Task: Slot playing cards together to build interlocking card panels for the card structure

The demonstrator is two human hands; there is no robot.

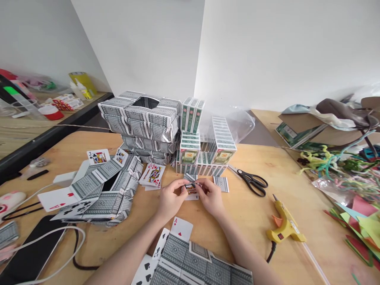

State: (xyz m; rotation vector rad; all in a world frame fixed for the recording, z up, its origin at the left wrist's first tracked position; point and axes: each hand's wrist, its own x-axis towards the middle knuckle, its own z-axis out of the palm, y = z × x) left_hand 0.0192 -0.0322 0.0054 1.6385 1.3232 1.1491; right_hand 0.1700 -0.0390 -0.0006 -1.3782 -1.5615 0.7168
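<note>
My left hand [173,198] and my right hand [209,194] meet over the middle of the table. Between their fingertips they pinch a playing card [190,189], which looks folded or bent; its exact shape is partly hidden by the fingers. Another card lies beneath it. Close to my left hand is a loose pile of face cards [154,174]. Beside my right hand a card lies face down [221,183]. Below my forearms, at the near edge, sits a panel of joined cards [190,261] with an ace of diamonds [181,228] sticking out.
Tissue-box-like card constructions [139,118] stand at the back, beside stacked card packs [204,150]. Another card construction [109,194] lies left, near a phone [32,253] and cables. Scissors [252,182], a yellow glue gun [285,223] and paper scraps [359,221] lie right.
</note>
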